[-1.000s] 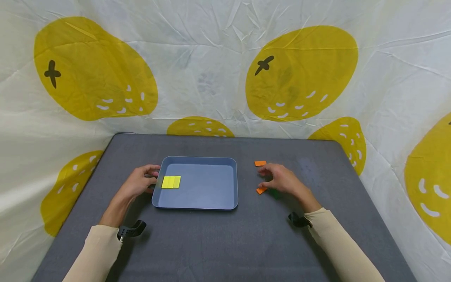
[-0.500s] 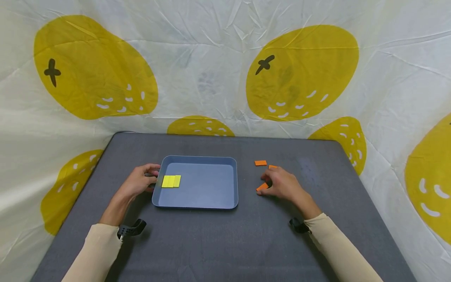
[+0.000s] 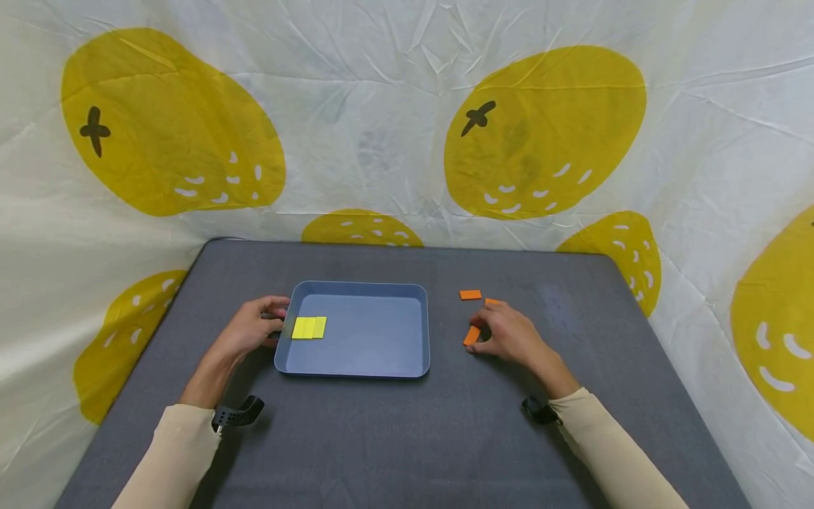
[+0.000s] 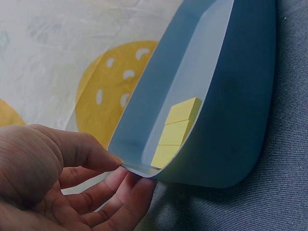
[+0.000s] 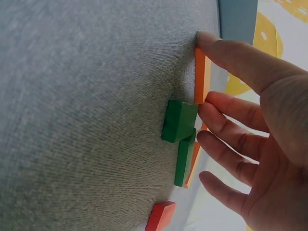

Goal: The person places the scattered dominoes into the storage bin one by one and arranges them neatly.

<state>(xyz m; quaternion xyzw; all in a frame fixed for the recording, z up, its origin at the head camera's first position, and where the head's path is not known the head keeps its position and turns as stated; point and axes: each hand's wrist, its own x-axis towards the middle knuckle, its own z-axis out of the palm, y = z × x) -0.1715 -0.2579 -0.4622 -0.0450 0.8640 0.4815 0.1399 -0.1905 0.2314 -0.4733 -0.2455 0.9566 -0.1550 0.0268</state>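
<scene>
In the head view my left hand (image 3: 246,326) is at the left end of a shallow blue-grey tray (image 3: 369,346). The left wrist view shows its thumb and fingers pinching the tray rim (image 4: 142,172). Three yellow blocks (image 4: 174,133) lie side by side in the tray, near that end. Right of the tray, my right hand (image 3: 514,335) pinches a flat orange block (image 5: 200,74) by its ends, thumb at one end and fingertips at the other. Two green blocks (image 5: 179,121) stand close beside those fingers in the right wrist view; the hand hides them in the head view.
One orange block (image 3: 470,295) lies behind the right hand, and another orange block (image 3: 493,302) shows partly beyond the knuckles. A red block (image 5: 161,216) appears low in the right wrist view. The dark grey table (image 3: 394,445) ends at a fruit-print curtain (image 3: 369,127).
My right hand has come down and toward me onto the nearer orange block and taken hold of it. That block has turned steeper. The left hand and tray have stayed put.
</scene>
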